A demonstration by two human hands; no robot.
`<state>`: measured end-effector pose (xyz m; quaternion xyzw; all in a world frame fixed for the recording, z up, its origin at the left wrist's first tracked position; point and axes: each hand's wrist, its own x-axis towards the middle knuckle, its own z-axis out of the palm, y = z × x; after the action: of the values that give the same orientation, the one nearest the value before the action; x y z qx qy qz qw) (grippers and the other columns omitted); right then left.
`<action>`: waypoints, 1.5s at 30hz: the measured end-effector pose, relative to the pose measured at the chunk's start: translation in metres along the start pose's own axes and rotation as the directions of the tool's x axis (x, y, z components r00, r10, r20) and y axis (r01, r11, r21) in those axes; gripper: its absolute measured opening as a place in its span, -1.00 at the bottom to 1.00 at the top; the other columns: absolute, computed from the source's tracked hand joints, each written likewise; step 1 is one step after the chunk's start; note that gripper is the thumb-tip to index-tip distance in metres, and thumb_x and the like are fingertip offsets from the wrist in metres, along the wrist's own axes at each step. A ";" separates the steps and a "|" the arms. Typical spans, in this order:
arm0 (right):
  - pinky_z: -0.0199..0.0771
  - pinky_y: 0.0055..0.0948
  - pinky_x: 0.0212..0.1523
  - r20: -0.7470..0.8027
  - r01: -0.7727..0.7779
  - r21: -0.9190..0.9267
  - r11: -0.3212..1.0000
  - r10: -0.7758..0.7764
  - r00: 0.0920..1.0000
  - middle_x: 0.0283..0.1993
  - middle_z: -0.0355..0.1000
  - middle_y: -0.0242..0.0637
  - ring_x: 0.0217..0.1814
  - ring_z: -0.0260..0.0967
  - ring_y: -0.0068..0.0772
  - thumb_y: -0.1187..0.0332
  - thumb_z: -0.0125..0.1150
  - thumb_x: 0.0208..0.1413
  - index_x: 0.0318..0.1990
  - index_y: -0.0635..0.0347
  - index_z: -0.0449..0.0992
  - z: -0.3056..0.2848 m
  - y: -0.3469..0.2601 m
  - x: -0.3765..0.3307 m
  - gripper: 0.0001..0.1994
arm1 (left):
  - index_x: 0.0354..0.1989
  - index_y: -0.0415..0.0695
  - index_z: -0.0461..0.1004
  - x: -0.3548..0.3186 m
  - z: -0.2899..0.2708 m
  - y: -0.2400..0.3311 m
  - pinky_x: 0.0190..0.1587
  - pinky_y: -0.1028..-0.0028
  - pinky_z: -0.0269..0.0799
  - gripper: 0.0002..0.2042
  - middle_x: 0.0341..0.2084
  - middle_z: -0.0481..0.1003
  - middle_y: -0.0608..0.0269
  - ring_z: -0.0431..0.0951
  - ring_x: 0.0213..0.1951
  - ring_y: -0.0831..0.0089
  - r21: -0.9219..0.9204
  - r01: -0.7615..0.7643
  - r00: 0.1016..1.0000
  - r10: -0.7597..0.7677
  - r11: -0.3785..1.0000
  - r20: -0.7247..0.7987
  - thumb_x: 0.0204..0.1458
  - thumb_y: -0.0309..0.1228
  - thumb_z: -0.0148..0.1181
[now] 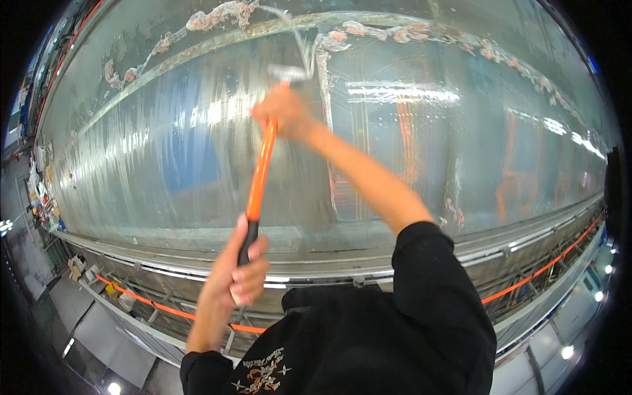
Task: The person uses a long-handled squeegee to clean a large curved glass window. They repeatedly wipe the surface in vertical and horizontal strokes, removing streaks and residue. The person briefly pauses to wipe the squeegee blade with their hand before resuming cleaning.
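Observation:
My left hand (240,270) is wrapped round the black grip at the lower end of a long-handled scraper (262,174) with an orange shaft. Higher up, my right hand (286,112) is closed round the same shaft, just below the head. The scraper's pale metal head is smeared by motion and lies over a broad, wet, shiny sheet (263,158). Whether its edge touches the sheet, I cannot tell. Beyond the head runs a ridge of whitish-orange residue (224,14), and a similar line of clumps (408,31) continues to the right.
A metal rail (316,268) borders the sheet's near side, close to my body. Below it runs an orange bar (155,304) along a frame. Mixed small items (45,204) sit beyond the sheet's left end. Grey floor panels (122,322) show at the lower left.

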<state>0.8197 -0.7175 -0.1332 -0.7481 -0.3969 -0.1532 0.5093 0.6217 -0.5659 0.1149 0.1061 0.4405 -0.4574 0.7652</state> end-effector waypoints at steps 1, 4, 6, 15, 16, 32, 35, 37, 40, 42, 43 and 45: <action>0.16 -0.29 -0.40 -0.012 -0.061 0.172 0.983 0.064 0.998 -0.65 0.28 -0.46 -0.55 0.27 -0.31 0.35 0.27 0.04 -0.68 -0.08 0.32 0.012 -0.042 -0.019 -0.69 | -0.46 0.03 0.22 -0.018 -0.026 -0.032 -0.92 0.56 0.06 -0.45 -0.88 0.06 0.55 0.04 -0.93 0.65 0.012 0.011 0.997 -0.010 1.000 -0.077 0.29 0.27 -0.29; 0.14 -0.25 -0.42 -0.006 -0.142 -0.046 0.989 0.142 0.990 -0.68 0.20 -0.41 -0.56 0.20 -0.26 0.34 0.32 0.03 -0.68 -0.01 0.31 0.040 -0.162 -0.088 -0.67 | -0.47 0.02 0.21 -0.076 -0.101 -0.109 -0.91 0.56 0.01 -0.44 -0.87 0.04 0.52 0.00 -0.92 0.65 0.069 0.120 0.980 -0.107 0.990 -0.168 0.28 0.28 -0.30; 0.14 -0.25 -0.44 -0.044 -0.245 -0.106 0.964 0.242 0.969 -0.71 0.18 -0.34 -0.62 0.17 -0.24 0.27 0.32 0.08 -0.70 0.05 0.29 0.052 -0.234 -0.136 -0.62 | -0.47 0.01 0.20 -0.111 -0.130 -0.155 -0.90 0.56 0.00 -0.43 -0.87 0.04 0.50 0.00 -0.91 0.64 0.117 0.212 0.947 -0.174 0.970 -0.271 0.28 0.28 -0.28; 0.09 -0.28 -0.52 -0.031 -0.294 -0.104 0.950 0.292 0.956 -0.72 0.11 -0.38 -0.66 0.12 -0.30 0.33 0.38 -0.01 -0.69 0.03 0.25 0.048 -0.323 -0.217 -0.62 | -0.49 -0.03 0.22 -0.140 -0.136 -0.210 -0.85 0.53 0.02 -0.43 -0.85 0.05 0.46 0.05 -0.89 0.58 0.199 0.396 0.866 -0.293 0.896 -0.405 0.30 0.24 -0.26; 0.09 -0.27 -0.53 -0.051 -0.271 -0.102 0.957 0.267 0.962 -0.72 0.11 -0.38 -0.67 0.12 -0.30 0.34 0.37 -0.01 -0.69 0.03 0.25 0.050 -0.304 -0.207 -0.63 | -0.49 -0.03 0.21 -0.135 -0.128 -0.203 -0.85 0.53 0.03 -0.43 -0.86 0.05 0.46 0.05 -0.89 0.58 0.163 0.363 0.884 -0.284 0.917 -0.371 0.30 0.24 -0.26; 0.02 -0.22 -0.58 -0.314 -0.062 -0.203 0.977 -0.005 0.949 -0.76 0.11 -0.28 -0.72 0.10 -0.16 0.35 0.20 0.22 -0.72 0.09 0.22 -0.049 0.117 0.084 -0.55 | -0.46 0.03 0.20 0.056 0.096 0.110 -0.93 0.53 0.14 -0.44 -0.90 0.09 0.52 0.09 -0.94 0.65 0.015 0.009 0.999 -0.010 1.000 0.044 0.31 0.26 -0.34; 0.03 -0.23 -0.56 -0.297 -0.045 -0.168 0.985 -0.007 0.955 -0.75 0.13 -0.31 -0.70 0.12 -0.19 0.35 0.22 0.19 -0.73 0.06 0.21 -0.033 0.079 0.059 -0.55 | -0.45 0.04 0.21 0.037 0.080 0.084 -0.92 0.52 0.16 -0.46 -0.89 0.10 0.52 0.11 -0.94 0.64 -0.012 0.027 0.999 -0.027 1.000 0.026 0.31 0.25 -0.33; 0.05 -0.23 -0.52 -0.249 -0.053 -0.143 0.988 0.016 0.968 -0.73 0.17 -0.35 -0.65 0.16 -0.22 0.37 0.25 0.15 -0.73 0.01 0.23 -0.018 0.026 0.024 -0.57 | -0.45 0.04 0.21 0.013 0.038 0.034 -0.91 0.53 0.16 -0.46 -0.88 0.10 0.52 0.12 -0.93 0.64 -0.010 0.025 1.000 -0.025 1.000 -0.006 0.31 0.25 -0.32; 0.09 -0.24 -0.46 -0.181 -0.107 -0.018 0.994 0.102 0.978 -0.70 0.15 -0.36 -0.61 0.16 -0.24 0.37 0.30 0.08 -0.72 -0.01 0.24 0.007 -0.072 -0.050 -0.59 | -0.47 0.03 0.21 -0.026 -0.027 -0.050 -0.91 0.56 0.07 -0.45 -0.88 0.07 0.52 0.06 -0.93 0.65 0.063 0.100 0.988 -0.092 0.993 -0.128 0.29 0.27 -0.30; 0.11 -0.24 -0.44 -0.155 -0.174 -0.067 0.982 0.162 0.975 -0.70 0.14 -0.34 -0.61 0.15 -0.25 0.35 0.33 0.06 -0.72 0.02 0.24 0.022 -0.146 -0.093 -0.59 | -0.48 0.02 0.21 -0.057 -0.071 -0.105 -0.91 0.57 0.03 -0.44 -0.88 0.06 0.53 0.03 -0.93 0.65 0.059 0.151 0.976 -0.140 0.987 -0.165 0.29 0.27 -0.29; 0.11 -0.24 -0.44 -0.128 -0.250 -0.104 0.963 0.236 0.963 -0.70 0.15 -0.33 -0.61 0.14 -0.25 0.34 0.34 0.05 -0.72 0.03 0.24 0.028 -0.183 -0.112 -0.59 | -0.46 0.02 0.21 -0.074 -0.091 -0.130 -0.89 0.57 0.05 -0.44 -0.87 0.05 0.52 0.04 -0.91 0.64 0.066 0.171 0.976 -0.160 0.983 -0.148 0.29 0.27 -0.30; 0.13 -0.25 -0.44 -0.084 -0.256 -0.120 0.959 0.247 0.965 -0.70 0.16 -0.32 -0.61 0.15 -0.25 0.36 0.34 0.04 -0.72 0.06 0.24 0.038 -0.242 -0.150 -0.60 | -0.46 0.01 0.21 -0.103 -0.119 -0.172 -0.89 0.56 0.04 -0.45 -0.87 0.05 0.51 0.04 -0.91 0.64 0.091 0.208 0.958 -0.185 0.974 -0.218 0.29 0.26 -0.29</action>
<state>0.5353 -0.7092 -0.0899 -0.8183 -0.2700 -0.1381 0.4883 0.3970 -0.5325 0.1657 0.1523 0.4999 -0.5419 0.6582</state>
